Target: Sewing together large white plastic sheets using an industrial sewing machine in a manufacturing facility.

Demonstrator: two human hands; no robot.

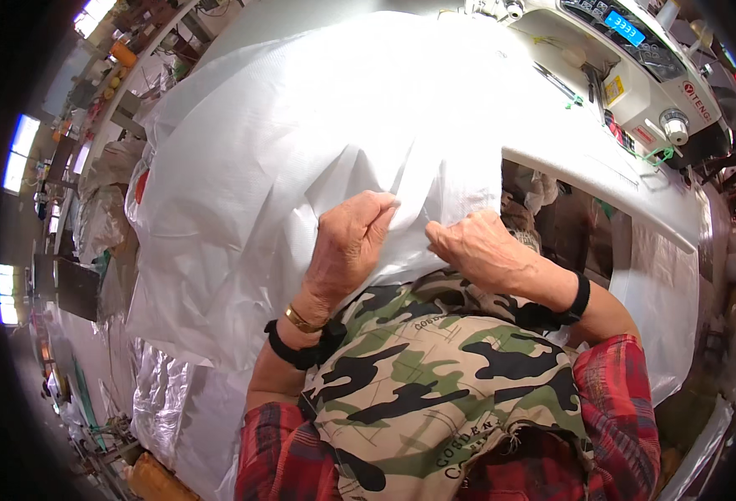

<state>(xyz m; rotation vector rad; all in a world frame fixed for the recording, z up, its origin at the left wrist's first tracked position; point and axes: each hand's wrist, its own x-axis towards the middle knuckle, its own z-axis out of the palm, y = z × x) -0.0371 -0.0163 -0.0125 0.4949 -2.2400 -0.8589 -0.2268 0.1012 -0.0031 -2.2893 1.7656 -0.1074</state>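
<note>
A large sheet of thin white fabric (242, 175) covers most of the table and hangs over its near left side. My left hand (352, 236) is closed, thumb and forefinger pinched on the fabric near its front edge. Just right of it, my right hand (486, 250) is also closed in a pinch at the sheet's right part, by the table's cut-out. Between the two hands the cloth rises in several folds. Strong light washes out its far part.
A white sewing machine (647, 79) with a lit blue display stands at the far right. Tweezers (556, 82) lie beside it. The white table edge (610, 196) borders an opening with bundled material below. Cluttered shelves (105, 125) line the left.
</note>
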